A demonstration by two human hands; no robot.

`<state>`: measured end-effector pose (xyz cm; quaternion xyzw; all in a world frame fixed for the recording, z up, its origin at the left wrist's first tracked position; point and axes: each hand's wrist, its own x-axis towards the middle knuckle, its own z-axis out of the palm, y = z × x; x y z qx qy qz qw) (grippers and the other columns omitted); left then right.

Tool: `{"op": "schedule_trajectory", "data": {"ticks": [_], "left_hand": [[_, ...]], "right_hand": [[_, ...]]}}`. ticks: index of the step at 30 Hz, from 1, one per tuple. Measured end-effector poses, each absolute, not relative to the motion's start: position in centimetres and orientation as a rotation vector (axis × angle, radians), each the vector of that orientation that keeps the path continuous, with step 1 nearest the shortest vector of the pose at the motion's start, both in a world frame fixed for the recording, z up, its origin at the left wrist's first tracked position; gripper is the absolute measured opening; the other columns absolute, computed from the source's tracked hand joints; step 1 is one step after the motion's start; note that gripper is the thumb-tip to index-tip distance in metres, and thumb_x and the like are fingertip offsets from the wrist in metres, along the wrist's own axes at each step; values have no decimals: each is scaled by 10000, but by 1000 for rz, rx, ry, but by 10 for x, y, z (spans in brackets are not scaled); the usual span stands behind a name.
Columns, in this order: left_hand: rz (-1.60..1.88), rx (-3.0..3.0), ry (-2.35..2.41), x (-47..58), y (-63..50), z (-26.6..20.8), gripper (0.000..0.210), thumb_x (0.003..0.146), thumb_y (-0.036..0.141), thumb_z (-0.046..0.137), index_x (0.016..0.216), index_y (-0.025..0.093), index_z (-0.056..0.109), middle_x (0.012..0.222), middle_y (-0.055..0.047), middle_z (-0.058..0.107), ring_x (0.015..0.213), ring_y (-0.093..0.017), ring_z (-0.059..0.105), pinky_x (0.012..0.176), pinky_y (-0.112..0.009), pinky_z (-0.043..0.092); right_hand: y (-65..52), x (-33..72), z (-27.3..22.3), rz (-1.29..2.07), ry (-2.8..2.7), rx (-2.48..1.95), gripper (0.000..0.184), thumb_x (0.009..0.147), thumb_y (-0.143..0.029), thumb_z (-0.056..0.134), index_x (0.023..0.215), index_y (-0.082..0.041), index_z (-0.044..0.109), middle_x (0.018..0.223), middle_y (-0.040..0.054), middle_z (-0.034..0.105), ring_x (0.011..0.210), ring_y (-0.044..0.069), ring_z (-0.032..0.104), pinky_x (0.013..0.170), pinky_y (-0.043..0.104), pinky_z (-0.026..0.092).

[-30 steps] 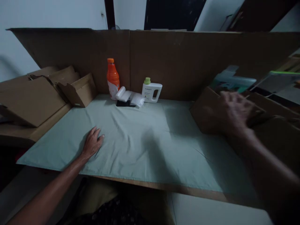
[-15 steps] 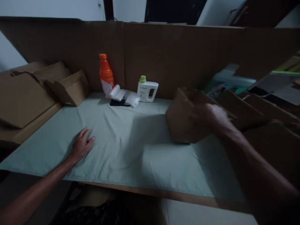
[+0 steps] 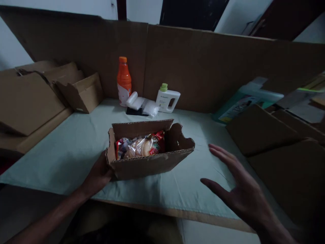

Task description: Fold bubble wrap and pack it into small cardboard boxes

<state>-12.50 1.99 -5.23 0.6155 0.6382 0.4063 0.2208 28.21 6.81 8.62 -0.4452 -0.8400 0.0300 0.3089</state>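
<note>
An open-topped cardboard box (image 3: 149,166) stands in the middle of the cloth, near its front. Inside lie snack packets (image 3: 142,145) in clear and red wrapping, one showing round pale pieces. My left hand (image 3: 100,173) grips the box at its left end; the fingers under and behind it are partly hidden. To the right of the box, my right hand (image 3: 233,183) is held apart from it, thumb and fingers spread, with nothing in it.
An orange bottle (image 3: 124,81), bubble wrap (image 3: 151,108) and a white jug (image 3: 167,101) stand at the back against a cardboard wall (image 3: 203,67). Cardboard boxes flank both sides (image 3: 33,101). A teal container (image 3: 238,103) leans at right. Pale green cloth (image 3: 83,135) covers the table.
The cardboard box has come from the right to the middle. My right hand has let go of it, and my left hand, flat on the cloth before, now grips its left end.
</note>
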Motion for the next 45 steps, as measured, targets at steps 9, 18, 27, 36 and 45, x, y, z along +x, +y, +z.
{"op": "schedule_trajectory", "data": {"ticks": [9,18,27,36,45], "left_hand": [[1157,1751,1509,-104,-6,-25,833,811,352,643,1567,400,295,1447,-67,565,1365,-368,515,1119,-576,473],[1223,1651,1258,-89,134,-24,779,748,191,608,1491,176,376,1415,-171,556,1266,-307,575,1084,-473,473],[1234,1738,1850,-157,219,-17,574,729,226,612,1295,136,587,1361,-171,605,1284,-307,553,1131,-469,420],[1451,1121,2017,-137,353,27,211,681,181,670,892,188,673,1140,-119,672,1258,-334,525,1055,-421,372],[1693,459,1504,-175,176,14,75,659,240,601,673,183,555,632,17,581,594,-140,565,596,-257,499]], "right_hand": [[113,224,15,946,-2130,-1266,405,801,-576,700,981,-215,742,1021,116,771,932,318,727,808,441,616],[183,216,-2,862,-1801,-1392,480,674,-605,777,893,-190,677,908,118,757,804,291,718,652,374,592],[184,222,-49,793,-1726,-1483,421,751,-580,722,939,-219,615,874,105,753,795,296,699,644,363,565],[187,220,-49,716,-1759,-1554,452,758,-599,668,927,-183,620,839,105,740,752,266,678,625,329,521],[185,212,-42,710,-1813,-1492,420,796,-572,631,978,-196,595,839,100,734,750,265,675,621,333,513]]}}
